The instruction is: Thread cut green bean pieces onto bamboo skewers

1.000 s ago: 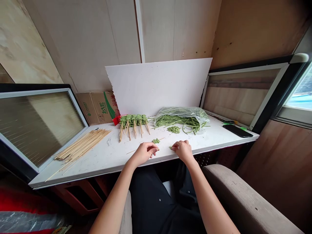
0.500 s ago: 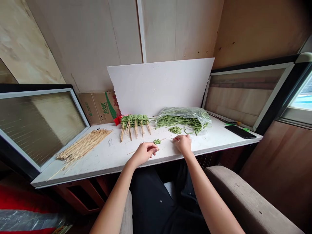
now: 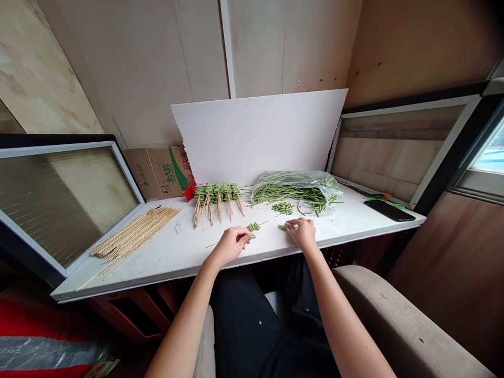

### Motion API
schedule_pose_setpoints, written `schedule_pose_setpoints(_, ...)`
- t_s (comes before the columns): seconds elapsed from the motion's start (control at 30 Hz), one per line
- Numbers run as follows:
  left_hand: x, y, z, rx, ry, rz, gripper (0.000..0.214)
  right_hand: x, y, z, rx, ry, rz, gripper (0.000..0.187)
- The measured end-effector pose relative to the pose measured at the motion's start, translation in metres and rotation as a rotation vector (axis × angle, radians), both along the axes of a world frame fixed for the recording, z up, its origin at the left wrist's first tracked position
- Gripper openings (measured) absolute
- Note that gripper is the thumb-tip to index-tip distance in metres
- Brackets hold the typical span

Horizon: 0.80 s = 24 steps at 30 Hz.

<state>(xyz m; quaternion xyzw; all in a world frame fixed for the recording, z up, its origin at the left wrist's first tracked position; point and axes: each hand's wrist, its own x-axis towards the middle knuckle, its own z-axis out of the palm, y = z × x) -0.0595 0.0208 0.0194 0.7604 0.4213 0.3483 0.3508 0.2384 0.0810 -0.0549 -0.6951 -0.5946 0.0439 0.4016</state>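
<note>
Skewer (image 3: 261, 224): lies slanted low over the table (image 3: 177, 254) near its front edge, one end poking out behind your left hand.
Threaded pieces (image 3: 253, 227): a short green cluster on the skewer, just past your left fingertips.
Left hand (image 3: 230, 244): fingers closed in a pinch on the skewer, wrist over the table edge.
Right hand (image 3: 302, 232): palm down, fingers curled, tips at a loose bean piece (image 3: 282, 227); you cannot tell whether it is gripped or only touched.
Gap between hands: small, with the threaded pieces and the bean piece lying in it.
Cut pile (image 3: 282, 208): small heap beyond your right hand, apart from it.
Bag (image 3: 295, 186): clear plastic, long beans inside, behind the cut pile.
Done skewers (image 3: 217, 197): row fanned out at the foot of the white board (image 3: 255, 136).
Sticks (image 3: 134, 236): bare bundle on the table's left part, well apart from your hands.
Phone (image 3: 389, 210): dark, flat, at the far right corner.
Carton (image 3: 159, 172): against the wall, left of the board.
</note>
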Motion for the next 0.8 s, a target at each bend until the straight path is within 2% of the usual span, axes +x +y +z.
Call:
schedule_pose_setpoints(0.1, 0.002, -0.001, 0.001, 0.058, 0.001, -0.019, 0.032, -0.003, -0.011, 0.004, 0.165, 0.143, -0.033, 0.035)
schedule_pose_setpoints(0.17, 0.004, -0.002, 0.001, 0.063, -0.031, -0.023, 0.031, -0.009, -0.022, 0.011, 0.253, 0.28, 0.043, 0.038)
schedule_pose_setpoints(0.23, 0.007, -0.003, 0.001, 0.049, -0.081, 0.016, 0.029, -0.02, -0.035, 0.022, 0.248, 0.439, 0.226, 0.039)
schedule_pose_setpoints(0.3, 0.011, -0.004, 0.002, 0.035, -0.132, 0.048, 0.031, -0.035, -0.051, 0.035, 0.161, 0.527, 0.443, 0.041)
schedule_pose_setpoints(0.37, 0.014, -0.006, 0.004, 0.03, -0.172, 0.044, 0.036, -0.05, -0.065, 0.048, 0.081, 0.476, 0.654, 0.037)
schedule_pose_setpoints(0.43, 0.017, -0.009, 0.005, 0.028, -0.202, 0.018, 0.04, -0.063, -0.075, 0.055, 0.072, 0.436, 0.774, 0.036)
schedule_pose_setpoints(0.5, 0.019, -0.012, 0.007, 0.02, -0.218, -0.007, 0.041, -0.072, -0.08, 0.057, 0.133, 0.405, 0.799, 0.031)
schedule_pose_setpoints(0.63, 0.019, -0.014, 0.01, 0.012, -0.205, -0.022, 0.042, -0.074, -0.079, 0.054, 0.257, 0.381, 0.749, 0.017)
schedule_pose_setpoints(0.8, 0.016, -0.016, 0.016, 0.049, -0.112, 0.06, 0.017, -0.067, -0.078, 0.055, 0.293, 0.386, 0.688, 0.017)
